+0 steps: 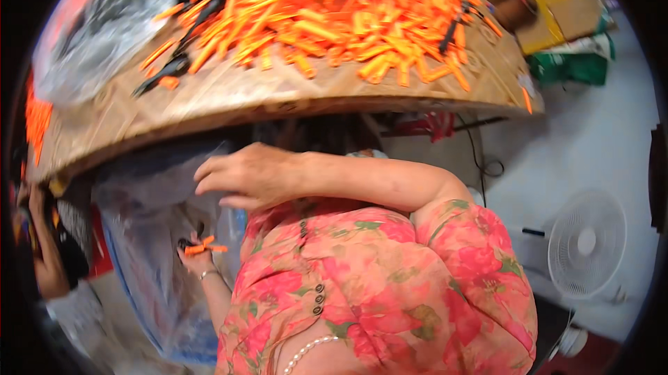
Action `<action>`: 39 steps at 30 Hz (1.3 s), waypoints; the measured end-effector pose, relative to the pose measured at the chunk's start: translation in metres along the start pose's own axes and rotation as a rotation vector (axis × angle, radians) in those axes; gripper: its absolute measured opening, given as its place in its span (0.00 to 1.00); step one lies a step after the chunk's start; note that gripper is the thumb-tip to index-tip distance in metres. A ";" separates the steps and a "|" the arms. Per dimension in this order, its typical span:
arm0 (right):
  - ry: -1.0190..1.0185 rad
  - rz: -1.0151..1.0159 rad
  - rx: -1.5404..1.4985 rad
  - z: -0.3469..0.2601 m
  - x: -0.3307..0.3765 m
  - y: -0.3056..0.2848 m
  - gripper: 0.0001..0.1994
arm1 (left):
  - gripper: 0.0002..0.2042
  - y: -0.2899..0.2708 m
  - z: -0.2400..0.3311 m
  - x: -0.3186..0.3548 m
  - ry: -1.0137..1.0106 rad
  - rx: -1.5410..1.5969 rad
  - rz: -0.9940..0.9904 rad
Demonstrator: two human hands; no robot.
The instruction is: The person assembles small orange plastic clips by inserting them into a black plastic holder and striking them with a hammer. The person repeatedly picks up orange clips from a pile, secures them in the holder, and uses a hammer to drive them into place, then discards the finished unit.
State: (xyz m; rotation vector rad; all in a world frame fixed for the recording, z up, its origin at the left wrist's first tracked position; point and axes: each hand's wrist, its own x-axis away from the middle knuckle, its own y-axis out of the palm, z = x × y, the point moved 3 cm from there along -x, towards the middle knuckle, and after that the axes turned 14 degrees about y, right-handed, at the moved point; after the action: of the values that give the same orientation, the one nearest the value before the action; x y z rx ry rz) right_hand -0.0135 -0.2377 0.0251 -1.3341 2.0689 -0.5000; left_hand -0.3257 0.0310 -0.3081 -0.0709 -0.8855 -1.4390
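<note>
Left hand (197, 262) grips orange pieces (198, 249); right hand (252, 174) hangs half open.

Left hand (197, 261) holding orange pieces (201, 245) over clear plastic (149, 243); right hand (256, 174) near table edge (278, 105).

Brightly lit; edges bent; shadow beneath table (229, 91).

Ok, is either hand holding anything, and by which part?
The left hand holds a few orange pieces, but which part it grips is too small to tell. The right hand looks empty.
</note>
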 end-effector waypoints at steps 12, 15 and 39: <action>1.152 1.170 1.448 0.117 0.448 -0.364 0.20 | 0.41 0.124 0.011 0.038 0.436 -0.738 0.078; 1.741 1.410 1.133 0.129 0.500 -0.385 0.24 | 0.39 0.202 0.031 0.058 1.122 -1.213 -0.096; 1.216 0.942 1.048 0.221 0.360 -0.476 0.17 | 0.26 0.479 -0.054 0.311 1.399 -0.887 -1.103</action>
State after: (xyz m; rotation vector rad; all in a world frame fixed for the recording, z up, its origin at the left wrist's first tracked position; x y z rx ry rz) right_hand 0.3494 -0.7600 0.0466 0.7631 2.2429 -1.8122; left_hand 0.0799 -0.1633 0.0478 0.7829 1.0731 -2.1935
